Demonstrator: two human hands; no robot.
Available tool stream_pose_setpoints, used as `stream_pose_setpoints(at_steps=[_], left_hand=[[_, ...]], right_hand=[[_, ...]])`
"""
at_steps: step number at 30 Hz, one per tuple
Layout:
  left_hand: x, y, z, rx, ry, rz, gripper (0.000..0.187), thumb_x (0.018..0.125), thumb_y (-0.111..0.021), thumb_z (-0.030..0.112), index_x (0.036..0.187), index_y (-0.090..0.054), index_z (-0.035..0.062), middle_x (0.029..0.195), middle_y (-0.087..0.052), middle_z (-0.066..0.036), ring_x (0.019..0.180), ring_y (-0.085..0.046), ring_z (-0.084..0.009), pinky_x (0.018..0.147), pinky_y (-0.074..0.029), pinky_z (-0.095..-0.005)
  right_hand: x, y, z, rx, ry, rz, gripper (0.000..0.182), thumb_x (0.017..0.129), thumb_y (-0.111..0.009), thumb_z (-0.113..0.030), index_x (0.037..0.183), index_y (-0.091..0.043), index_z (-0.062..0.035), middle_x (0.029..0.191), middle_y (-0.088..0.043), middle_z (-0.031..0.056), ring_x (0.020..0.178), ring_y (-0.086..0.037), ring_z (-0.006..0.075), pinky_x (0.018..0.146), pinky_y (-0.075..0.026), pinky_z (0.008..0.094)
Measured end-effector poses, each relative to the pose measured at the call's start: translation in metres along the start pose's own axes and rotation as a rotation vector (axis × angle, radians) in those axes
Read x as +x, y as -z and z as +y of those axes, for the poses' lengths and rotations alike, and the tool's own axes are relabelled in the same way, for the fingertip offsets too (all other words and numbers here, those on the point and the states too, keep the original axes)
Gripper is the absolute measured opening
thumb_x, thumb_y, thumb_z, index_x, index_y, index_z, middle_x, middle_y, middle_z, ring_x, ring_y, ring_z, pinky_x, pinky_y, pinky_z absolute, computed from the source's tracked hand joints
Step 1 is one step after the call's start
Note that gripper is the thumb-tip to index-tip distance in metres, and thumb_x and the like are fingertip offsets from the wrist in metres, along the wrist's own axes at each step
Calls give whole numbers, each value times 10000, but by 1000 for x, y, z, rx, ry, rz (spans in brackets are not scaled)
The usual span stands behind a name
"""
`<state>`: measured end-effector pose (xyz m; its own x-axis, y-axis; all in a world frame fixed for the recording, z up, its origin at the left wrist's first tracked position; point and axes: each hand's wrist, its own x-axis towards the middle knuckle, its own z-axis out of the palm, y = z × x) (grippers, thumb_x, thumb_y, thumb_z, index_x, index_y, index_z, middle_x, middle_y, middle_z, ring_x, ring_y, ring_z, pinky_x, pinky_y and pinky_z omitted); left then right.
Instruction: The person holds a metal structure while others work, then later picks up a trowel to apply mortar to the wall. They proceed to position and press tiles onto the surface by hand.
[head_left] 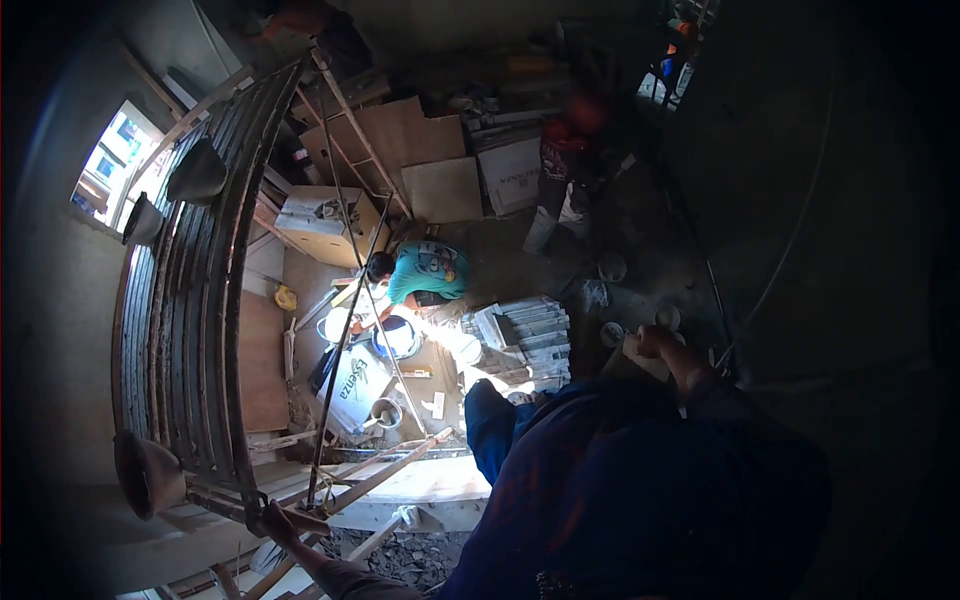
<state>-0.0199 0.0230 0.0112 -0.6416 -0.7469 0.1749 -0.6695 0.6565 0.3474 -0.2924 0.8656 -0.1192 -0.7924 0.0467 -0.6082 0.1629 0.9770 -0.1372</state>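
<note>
At the lower left, my left hand [275, 522] is closed round the end of the scaffold frame [245, 470], beside the long platform planks [185, 330]. A dark bucket [148, 475] sits on the near end of that platform. My right hand [656, 343] is closed, right of my body, at the upper edge of a pale flat piece [635, 358]; I cannot tell what kind of thing it is. Small round containers [668, 317] show just beyond this hand.
Below, a person in a green shirt [430, 270] crouches by a bucket [397, 338]. Another person [567, 190] stands farther back. Stacked grey strips [530, 340], an Essenza carton [355, 390] and a cardboard box [325, 225] lie around. Scaffold braces [335, 400] cross the view.
</note>
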Motion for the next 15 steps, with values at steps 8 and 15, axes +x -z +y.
stream_pose_setpoints(at_steps=[8, 15], left_hand=[[-2, -8, -9, 333, -252, 110, 272, 862, -354, 206, 808, -558, 34, 791, -574, -162, 808, -556, -254, 813, -385, -380], [24, -33, -75, 5, -5, 67, 419, 728, -536, 101, 1108, -463, -57, 1193, -421, -219, 1153, -365, -300, 976, -273, -370]], right_hand=[[-15, 11, -2, 42, -63, -46, 428, 637, -533, -246, 1007, -547, -30, 1027, -555, 191, 973, -527, 319, 822, -412, 382], [-4, 9, 5, 14, -41, 9, 427, 647, -561, -311, 981, -557, -45, 1006, -570, 170, 954, -538, 307, 798, -422, 377]])
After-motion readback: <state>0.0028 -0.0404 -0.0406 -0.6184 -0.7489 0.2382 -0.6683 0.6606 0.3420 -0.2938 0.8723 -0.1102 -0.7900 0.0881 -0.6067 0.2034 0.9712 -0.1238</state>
